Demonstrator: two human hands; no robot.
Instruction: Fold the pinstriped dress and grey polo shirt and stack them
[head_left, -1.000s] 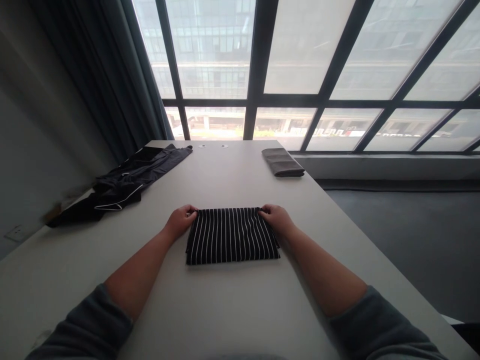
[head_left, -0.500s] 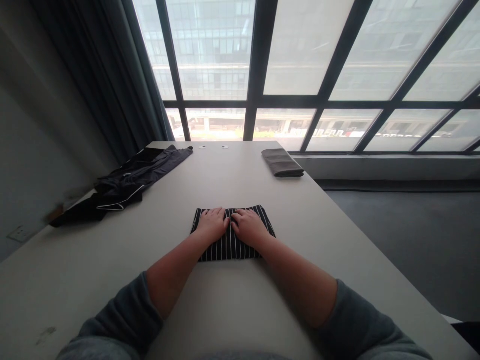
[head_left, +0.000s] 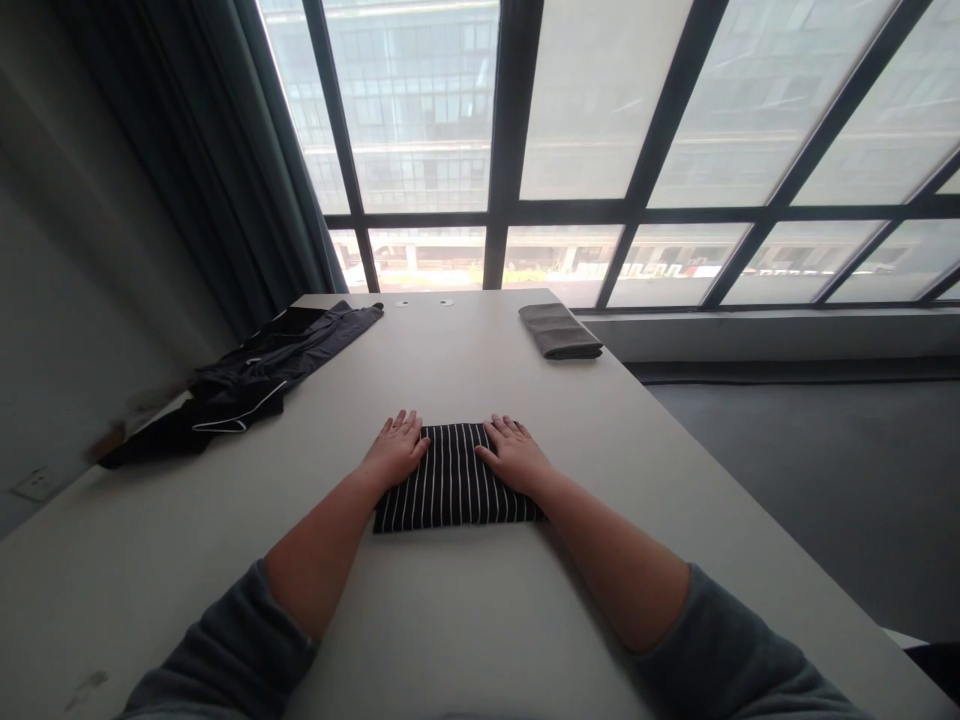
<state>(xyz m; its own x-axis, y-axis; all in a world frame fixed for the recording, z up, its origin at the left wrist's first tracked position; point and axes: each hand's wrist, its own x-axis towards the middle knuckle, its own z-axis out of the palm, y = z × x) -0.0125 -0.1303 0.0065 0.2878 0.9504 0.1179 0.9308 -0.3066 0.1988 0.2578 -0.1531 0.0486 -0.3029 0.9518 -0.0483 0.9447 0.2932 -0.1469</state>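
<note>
Striped cloth (head_left: 454,485) lies folded before me on the table (head_left: 465,620), beneath a grip that closes on nothing: my left hand (head_left: 397,448) rests over its left edge and my right hand (head_left: 516,455) over its right side, palms down, fingers extended, perhaps to keep the layers flat. Both forearms (head_left: 322,555) angle inward from grey sleeves (head_left: 225,640), a pose that seems to share the pressure between the sides. Farther out, a folded grey cloth (head_left: 559,330) sits near the right edge and dark garments (head_left: 281,355) lie rumpled along the left, probably set aside for elbow room.
</note>
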